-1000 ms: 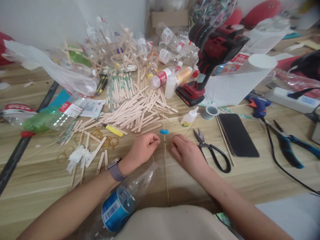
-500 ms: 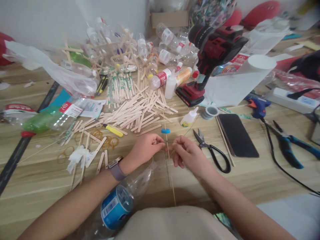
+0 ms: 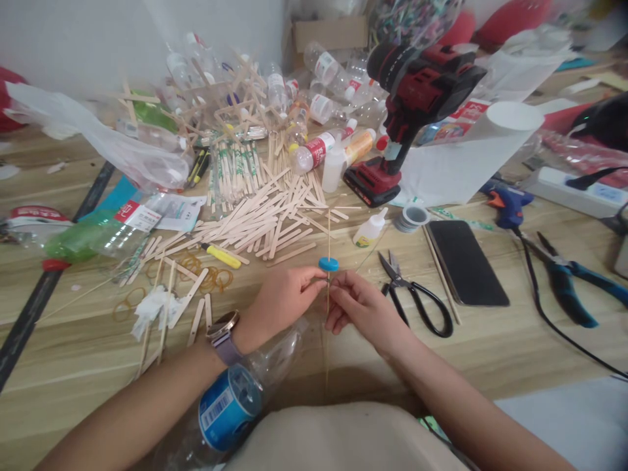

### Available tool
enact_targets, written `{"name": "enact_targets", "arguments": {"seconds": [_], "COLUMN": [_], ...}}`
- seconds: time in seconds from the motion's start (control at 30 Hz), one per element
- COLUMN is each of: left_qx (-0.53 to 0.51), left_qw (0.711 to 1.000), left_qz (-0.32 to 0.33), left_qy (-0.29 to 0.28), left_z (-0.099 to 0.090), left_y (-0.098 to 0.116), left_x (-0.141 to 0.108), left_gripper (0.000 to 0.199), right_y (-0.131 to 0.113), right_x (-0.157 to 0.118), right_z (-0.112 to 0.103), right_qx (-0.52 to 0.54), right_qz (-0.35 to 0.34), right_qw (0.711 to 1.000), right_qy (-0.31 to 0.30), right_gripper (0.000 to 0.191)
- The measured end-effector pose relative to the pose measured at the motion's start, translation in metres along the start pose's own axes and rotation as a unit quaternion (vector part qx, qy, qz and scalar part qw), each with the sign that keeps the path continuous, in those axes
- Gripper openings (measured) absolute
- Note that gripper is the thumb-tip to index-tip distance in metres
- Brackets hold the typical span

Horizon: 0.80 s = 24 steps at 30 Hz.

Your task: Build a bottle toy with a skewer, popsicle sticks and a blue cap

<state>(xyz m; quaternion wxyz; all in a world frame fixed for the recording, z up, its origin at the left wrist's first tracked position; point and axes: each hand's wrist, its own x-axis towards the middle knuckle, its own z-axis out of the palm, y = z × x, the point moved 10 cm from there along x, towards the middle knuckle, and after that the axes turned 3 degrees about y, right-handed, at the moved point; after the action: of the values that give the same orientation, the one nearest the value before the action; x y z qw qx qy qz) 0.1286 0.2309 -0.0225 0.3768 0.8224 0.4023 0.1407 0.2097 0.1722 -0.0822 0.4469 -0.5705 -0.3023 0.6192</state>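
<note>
A thin wooden stick [image 3: 329, 234] stands nearly straight up in front of me, passing through a blue bottle cap [image 3: 328, 264]. Just under the cap, my left hand [image 3: 287, 296] is closed, thumb and forefinger pinching the stick from the left. My right hand [image 3: 360, 304] closes on the same stick from the right, slightly lower, fingers curled. A small dark band seems to sit on the stick between the fingertips, too small to name. Below my left wrist lies a clear plastic bottle [image 3: 230, 405] with a blue label.
Scissors [image 3: 412, 294], a phone [image 3: 468, 261] and pliers [image 3: 564, 281] lie right. A small glue bottle [image 3: 370, 229] and a cordless drill [image 3: 407, 111] stand beyond my hands. Piled craft sticks [image 3: 265, 219], a yellow-handled tool [image 3: 222, 256] and rubber bands [image 3: 216, 278] lie left.
My right hand has moved left, its fingers now against the stick. The stick has gone from leaning to nearly upright, and the blue cap sits slightly lower and further right.
</note>
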Motion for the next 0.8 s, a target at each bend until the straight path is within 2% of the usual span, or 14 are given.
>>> {"name": "enact_targets", "arguments": {"seconds": [0.1, 0.27, 0.53, 0.7, 0.8], "left_qx": [0.056, 0.171, 0.183, 0.188, 0.179], "left_qw": [0.998, 0.982, 0.974, 0.973, 0.974], "left_qz": [0.014, 0.079, 0.128, 0.13, 0.127], "left_qy": [-0.009, -0.004, -0.03, -0.038, -0.048], "left_z": [0.002, 0.008, 0.018, 0.021, 0.022], "left_y": [0.002, 0.013, 0.009, 0.006, 0.01], "left_x": [-0.003, -0.008, -0.008, -0.002, 0.0], "left_gripper": [0.022, 0.031, 0.023, 0.02, 0.021], "right_y": [0.002, 0.002, 0.002, -0.013, -0.02], "right_x": [-0.001, -0.004, -0.002, 0.001, 0.001], "right_z": [0.003, 0.007, 0.008, -0.016, -0.023], "right_qx": [0.002, 0.003, -0.014, -0.048, -0.032], "right_qz": [0.004, 0.01, 0.018, -0.04, -0.07], "right_qw": [1.0, 0.999, 0.999, 0.998, 0.995], "right_qy": [-0.014, -0.035, -0.046, 0.032, 0.067], "right_gripper": [0.024, 0.022, 0.021, 0.012, 0.009]}}
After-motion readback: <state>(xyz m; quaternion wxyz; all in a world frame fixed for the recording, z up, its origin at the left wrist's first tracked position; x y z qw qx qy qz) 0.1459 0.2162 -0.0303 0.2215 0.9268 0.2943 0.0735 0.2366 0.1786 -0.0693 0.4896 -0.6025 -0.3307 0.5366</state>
